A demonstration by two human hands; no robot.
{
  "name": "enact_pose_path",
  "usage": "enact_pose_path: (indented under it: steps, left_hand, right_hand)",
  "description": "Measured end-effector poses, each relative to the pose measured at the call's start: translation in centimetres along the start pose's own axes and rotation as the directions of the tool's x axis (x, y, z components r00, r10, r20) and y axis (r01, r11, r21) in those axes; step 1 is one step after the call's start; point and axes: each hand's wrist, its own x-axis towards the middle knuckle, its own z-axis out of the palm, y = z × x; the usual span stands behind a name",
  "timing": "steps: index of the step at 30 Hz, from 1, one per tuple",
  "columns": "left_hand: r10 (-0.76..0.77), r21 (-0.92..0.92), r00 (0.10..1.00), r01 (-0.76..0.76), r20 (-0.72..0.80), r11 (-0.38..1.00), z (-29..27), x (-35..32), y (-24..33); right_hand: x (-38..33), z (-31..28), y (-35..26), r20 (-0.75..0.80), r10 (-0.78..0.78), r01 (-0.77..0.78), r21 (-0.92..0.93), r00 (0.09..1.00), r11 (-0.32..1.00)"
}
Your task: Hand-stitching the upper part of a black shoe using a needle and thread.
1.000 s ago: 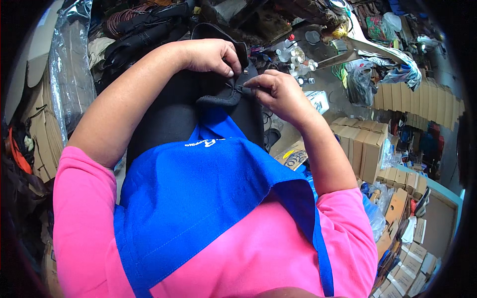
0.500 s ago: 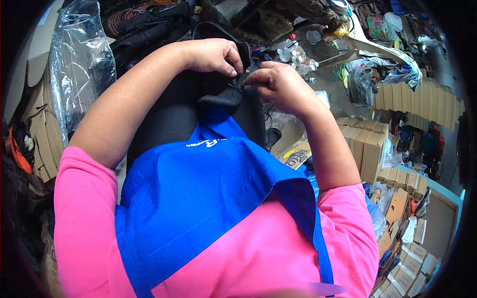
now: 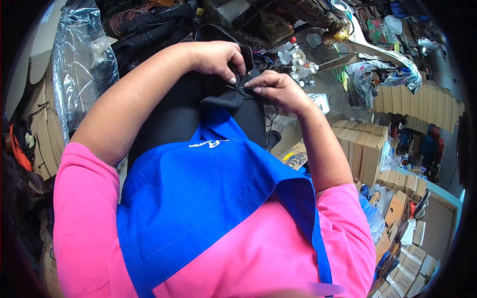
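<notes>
A black shoe (image 3: pixel 222 102) with a padded, curved edge lies over my dark-clad lap, just beyond the blue apron (image 3: pixel 198 179). Its far part curves up behind my left hand (image 3: pixel 219 60), whose thumb and fingers are closed on the shoe's upper part. Across from it, my right hand (image 3: pixel 278 89) pinches between thumb and forefinger at the shoe's right side. A thin dark strand seems to run between the two sets of fingertips; it is too fine to name surely. My fingers hide part of the shoe.
Small clear bottles (image 3: pixel 298 59) stand beyond my right hand. Cardboard boxes (image 3: pixel 360 149) are stacked to the right, with more cartons (image 3: pixel 407 268) below them. A clear plastic bag (image 3: pixel 82 64) hangs at the left. Dark bundles (image 3: pixel 149 37) and cables lie at the far side.
My right hand has lowered slightly, its fingers now at the shoe's side with a thin strand showing. The left hand has shifted a little right, its thumb lower.
</notes>
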Motion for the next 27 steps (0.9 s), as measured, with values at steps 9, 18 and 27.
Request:
enact_pose_path:
  steps: [9, 18, 27]
  left_hand:
    - [0.060, 0.135, 0.810, 0.024, -0.584, 0.991, 2.9, -2.6, 1.2]
    - [-0.061, 0.091, 0.763, 0.156, -0.643, 0.984, 4.9, -9.3, 4.5]
    - [0.069, 0.383, 0.768, 0.238, -0.637, 0.892, 5.8, -7.8, 3.2]
  right_hand:
    - [-0.5, 2.5, -2.0, -0.200, -0.232, 0.164, -0.305, 0.952, 0.938]
    - [-3.0, 5.3, -1.0, -0.277, -0.406, 0.187, -0.576, 0.871, 0.796]
    - [-1.6, 2.6, 0.4, -0.145, -0.151, 0.129, -0.152, 0.978, 0.980]
